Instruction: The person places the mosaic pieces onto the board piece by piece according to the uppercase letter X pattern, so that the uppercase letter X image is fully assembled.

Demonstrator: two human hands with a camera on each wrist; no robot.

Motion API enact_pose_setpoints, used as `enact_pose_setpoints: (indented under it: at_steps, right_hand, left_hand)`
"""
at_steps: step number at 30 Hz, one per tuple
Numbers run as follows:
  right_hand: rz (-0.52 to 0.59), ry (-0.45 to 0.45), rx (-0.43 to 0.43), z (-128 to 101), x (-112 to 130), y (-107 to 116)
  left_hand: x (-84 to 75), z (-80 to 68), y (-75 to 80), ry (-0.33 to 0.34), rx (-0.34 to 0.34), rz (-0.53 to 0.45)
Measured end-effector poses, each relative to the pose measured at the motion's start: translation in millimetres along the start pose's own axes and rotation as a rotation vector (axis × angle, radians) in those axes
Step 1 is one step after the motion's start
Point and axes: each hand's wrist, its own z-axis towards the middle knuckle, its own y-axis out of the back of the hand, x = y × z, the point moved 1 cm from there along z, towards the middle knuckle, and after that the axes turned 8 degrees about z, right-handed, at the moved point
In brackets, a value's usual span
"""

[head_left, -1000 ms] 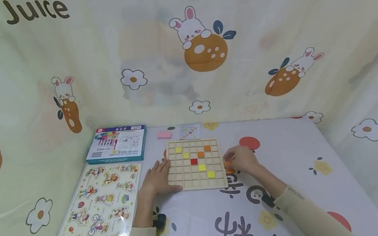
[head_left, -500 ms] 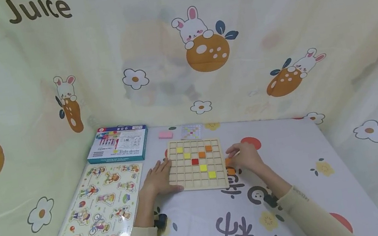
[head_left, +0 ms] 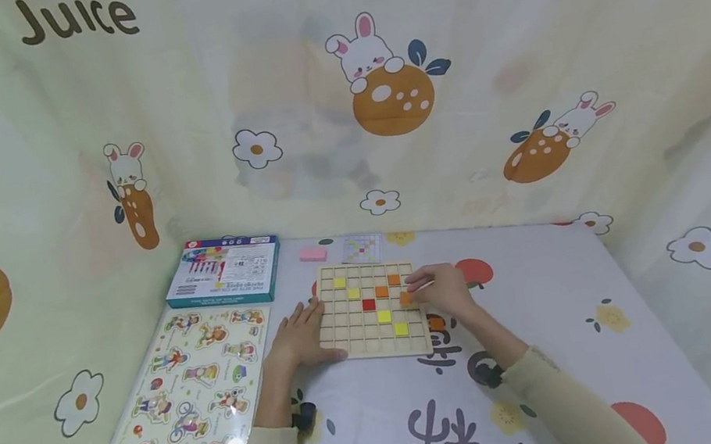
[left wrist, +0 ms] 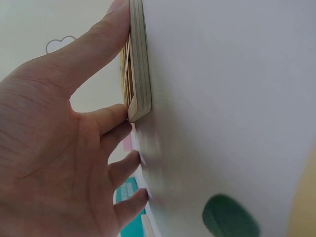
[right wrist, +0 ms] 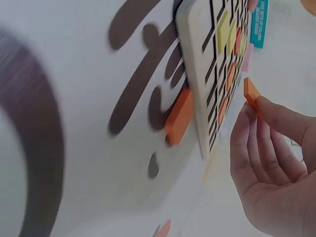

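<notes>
My right hand (head_left: 442, 292) pinches an orange square tile (right wrist: 251, 92) between thumb and fingertips, over the right side of the wooden grid board (head_left: 349, 332). In the right wrist view the tile is tilted and raised off the board. My left hand (head_left: 298, 339) rests at the board's left edge, fingers extended and thumb along the near edge. Its thumb and index finger touch the corner in the left wrist view. Yellow tiles (head_left: 384, 317), a red tile (head_left: 368, 304) and orange tiles (head_left: 382, 292) sit in the grid. Another orange tile (right wrist: 180, 117) lies beside the board.
Behind the board lie a patterned card (head_left: 361, 247) and a pink block (head_left: 313, 254). At left are a boxed set (head_left: 224, 271) and a picture puzzle board (head_left: 189, 394). A printed curtain (head_left: 294, 74) rises behind the table.
My right hand has picked up an orange tile from beside the board and carried it up and left over the grid. The left hand stays at the board's edge.
</notes>
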Motion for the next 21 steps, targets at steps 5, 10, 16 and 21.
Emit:
enact_pose_setpoints:
  at_steps: [5,10,16,21]
  right_hand:
    - [0.067,-0.005,0.041,2.5,8.2,-14.5]
    - [0.094,0.020,0.080,6.6,16.0,-28.7]
    - [0.101,0.004,0.104,8.5,24.8,-45.6]
    - [0.142,-0.025,0.125,7.6,26.9,-61.2]
  left_hand:
    - [0.3,-0.1,0.0,-0.003,-0.001,0.004]
    - [1.1,1.6,0.5,-0.004,-0.007,0.000]
    - [0.3,1.5,1.6,-0.008,-0.002,0.000]
    - [2.1,2.3,-2.0,-0.009,0.000,0.011]
